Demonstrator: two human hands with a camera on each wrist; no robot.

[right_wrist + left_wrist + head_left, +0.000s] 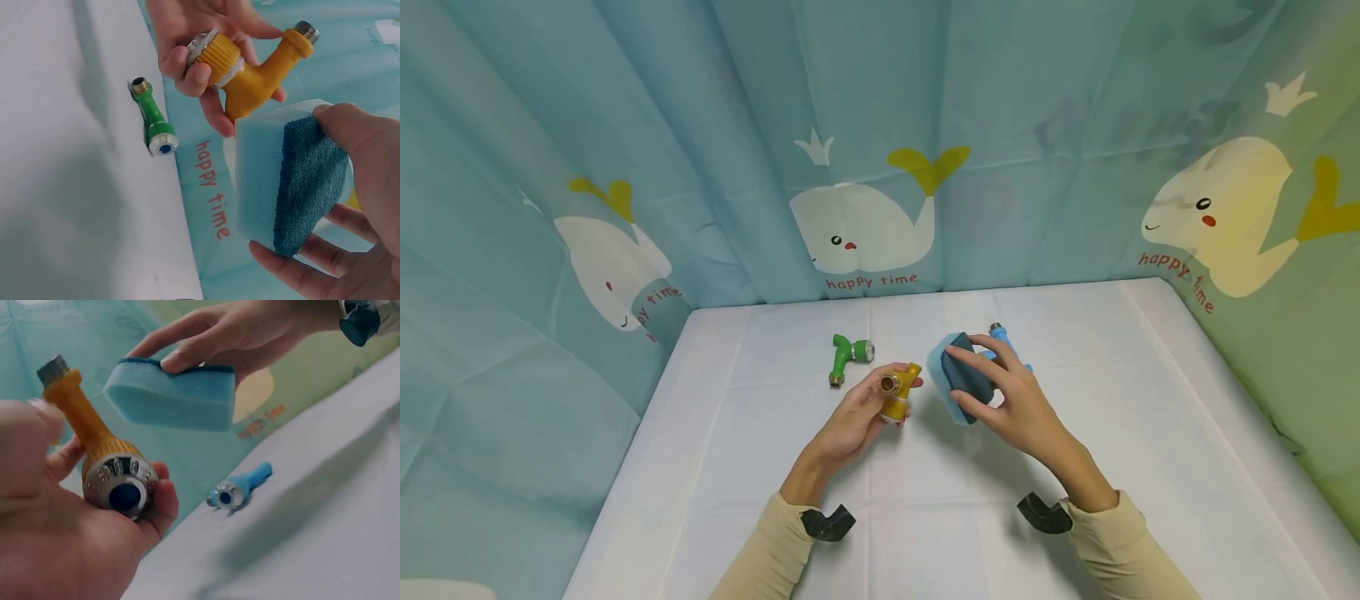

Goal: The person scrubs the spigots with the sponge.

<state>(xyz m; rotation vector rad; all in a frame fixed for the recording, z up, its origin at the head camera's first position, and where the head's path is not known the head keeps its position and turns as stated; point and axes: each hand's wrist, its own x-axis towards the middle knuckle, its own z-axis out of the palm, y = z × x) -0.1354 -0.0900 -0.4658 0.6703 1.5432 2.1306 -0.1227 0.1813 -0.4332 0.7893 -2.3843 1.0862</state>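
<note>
Now | left hand (853, 421) grips yellow nozzle (898, 392) | right hand (1011, 396) pinches sponge (958, 377), half-hiding blue nozzle (1002, 340)

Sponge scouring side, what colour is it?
Dark teal-blue on the light blue foam sponge; the right wrist view shows it best.

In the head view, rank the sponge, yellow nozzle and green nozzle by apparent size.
1. sponge, held up by the right hand.
2. yellow nozzle and green nozzle look alike; left hand covers part of yellow.

Both forearms reach forward, left hand (856, 421) and right hand (1011, 400) raised with fingers curled, gripping.
</note>
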